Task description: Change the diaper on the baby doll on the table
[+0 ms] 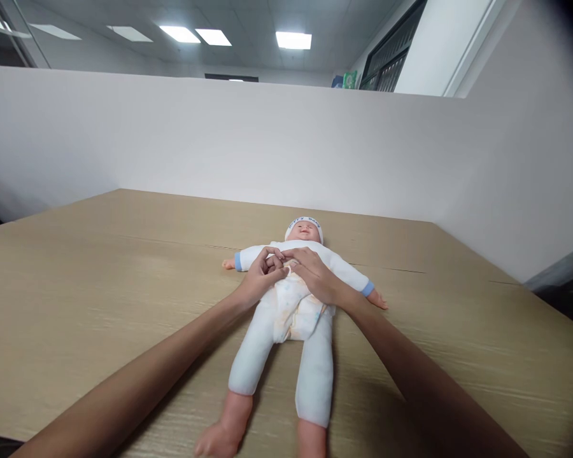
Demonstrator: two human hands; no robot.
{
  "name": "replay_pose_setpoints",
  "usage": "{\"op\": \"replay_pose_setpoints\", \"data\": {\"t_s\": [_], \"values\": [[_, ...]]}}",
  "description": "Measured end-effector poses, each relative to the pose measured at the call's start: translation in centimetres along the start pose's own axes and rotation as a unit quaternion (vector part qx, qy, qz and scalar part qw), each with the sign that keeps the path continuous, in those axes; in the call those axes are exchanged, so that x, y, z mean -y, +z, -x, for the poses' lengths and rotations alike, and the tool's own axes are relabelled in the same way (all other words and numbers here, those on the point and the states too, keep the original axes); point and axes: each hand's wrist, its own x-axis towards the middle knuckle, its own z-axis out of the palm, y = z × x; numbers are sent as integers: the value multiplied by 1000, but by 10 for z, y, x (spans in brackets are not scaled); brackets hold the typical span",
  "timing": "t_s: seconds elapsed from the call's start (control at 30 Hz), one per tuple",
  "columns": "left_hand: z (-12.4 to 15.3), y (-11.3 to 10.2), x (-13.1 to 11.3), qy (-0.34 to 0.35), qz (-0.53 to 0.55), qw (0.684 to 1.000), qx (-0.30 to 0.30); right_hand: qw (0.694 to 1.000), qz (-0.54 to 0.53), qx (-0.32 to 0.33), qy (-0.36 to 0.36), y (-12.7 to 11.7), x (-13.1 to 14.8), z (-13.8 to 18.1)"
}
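A baby doll [286, 331] in a white suit and a white cap lies on its back on the wooden table [100, 280], head away from me, feet toward me. A patterned diaper [293, 312] is wrapped round its hips. My left hand [263, 275] rests on the doll's belly with its fingers curled and pinched at the diaper's top edge. My right hand [315, 272] lies on the doll's chest and belly beside it, fingers bent and meeting the left hand's fingertips. What the fingers pinch is too small to make out.
A tall white partition [219, 140] runs along the table's far edge and turns down the right side [520, 178]. Bare wooden tabletop spreads left and right of the doll. Ceiling lights show above the partition.
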Motion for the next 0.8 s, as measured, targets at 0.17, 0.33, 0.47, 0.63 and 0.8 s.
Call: {"op": "replay_pose_setpoints", "data": {"t_s": [0.17, 0.33, 0.47, 0.63, 0.8], "values": [[0, -4, 3, 12, -11, 1000, 14, 1000, 0, -21, -2, 3, -3, -3], [1, -5, 5, 16, -11, 1000, 21, 1000, -7, -20, -4, 5, -10, -4], [1, -7, 6, 16, -3, 999, 28, 1000, -14, -22, 10, 4, -6, -4], [2, -10, 9, 21, -9, 999, 37, 999, -19, -23, 19, 2, 3, -3], [3, -14, 10, 19, -14, 999, 45, 1000, -9, -14, 8, 2, 0, -2]]}}
